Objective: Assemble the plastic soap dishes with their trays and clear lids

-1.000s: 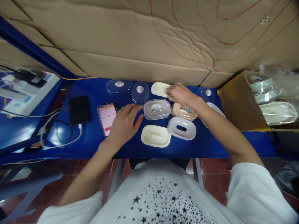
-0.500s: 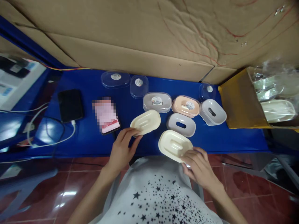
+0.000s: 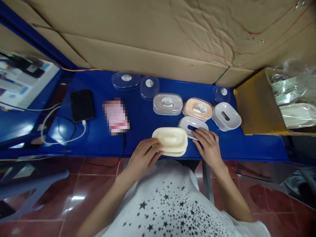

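My left hand (image 3: 147, 153) is closed on the left end of two cream soap dishes (image 3: 172, 140), one stacked on the other near the table's front edge. To their right, my right hand (image 3: 208, 147) has its fingers curled over the front right rim of a light grey soap dish insert (image 3: 186, 122) with an oval slot. Behind it sit a lidded peach soap dish (image 3: 195, 107) and a lidded grey soap dish (image 3: 161, 107). A deeper grey soap dish (image 3: 229, 120) with a slot stands to the right.
Clear lids (image 3: 127, 84) with round stickers lie along the back of the blue table (image 3: 140, 121). A phone (image 3: 116, 117) and a black power bank (image 3: 82, 105) with a white cable are on the left. A cardboard box (image 3: 256, 108) of wrapped dishes stands at the right.
The two cream dishes, held apart in separate hands before, are now stacked in my left hand. My right hand has let go of its cream dish and moved up to the grey insert.
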The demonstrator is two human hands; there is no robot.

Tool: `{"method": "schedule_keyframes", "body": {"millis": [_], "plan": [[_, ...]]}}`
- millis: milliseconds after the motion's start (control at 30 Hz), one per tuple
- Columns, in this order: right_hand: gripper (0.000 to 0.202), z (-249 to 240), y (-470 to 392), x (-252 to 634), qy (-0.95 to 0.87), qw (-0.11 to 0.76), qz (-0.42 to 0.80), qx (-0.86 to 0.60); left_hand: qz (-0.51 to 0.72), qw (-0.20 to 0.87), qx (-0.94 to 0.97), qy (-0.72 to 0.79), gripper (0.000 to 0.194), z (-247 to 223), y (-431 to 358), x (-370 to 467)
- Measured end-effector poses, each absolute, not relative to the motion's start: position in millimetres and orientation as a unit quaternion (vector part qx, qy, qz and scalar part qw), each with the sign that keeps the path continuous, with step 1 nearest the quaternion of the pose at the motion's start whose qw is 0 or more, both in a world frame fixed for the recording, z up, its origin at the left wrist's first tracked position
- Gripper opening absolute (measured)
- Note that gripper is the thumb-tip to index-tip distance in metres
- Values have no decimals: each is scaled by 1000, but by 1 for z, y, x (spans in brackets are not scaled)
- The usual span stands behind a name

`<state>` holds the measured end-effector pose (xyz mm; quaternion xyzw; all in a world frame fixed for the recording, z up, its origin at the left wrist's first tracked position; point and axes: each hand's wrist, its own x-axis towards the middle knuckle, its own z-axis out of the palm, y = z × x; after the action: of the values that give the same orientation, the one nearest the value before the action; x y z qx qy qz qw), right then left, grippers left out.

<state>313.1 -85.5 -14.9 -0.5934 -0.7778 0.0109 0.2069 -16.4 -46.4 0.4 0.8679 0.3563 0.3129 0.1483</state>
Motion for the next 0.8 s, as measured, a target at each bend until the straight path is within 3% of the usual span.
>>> {"method": "schedule_keyframes", "body": {"millis": [400,800], "plan": [[37,-15,-116,304,-661,355,40,-660,249,163,902,312,14,-4,-46,-14],[43,-15,-109,292,-694,344,29,-632,263,102,836,470,17,-16,-24,-41]]}}
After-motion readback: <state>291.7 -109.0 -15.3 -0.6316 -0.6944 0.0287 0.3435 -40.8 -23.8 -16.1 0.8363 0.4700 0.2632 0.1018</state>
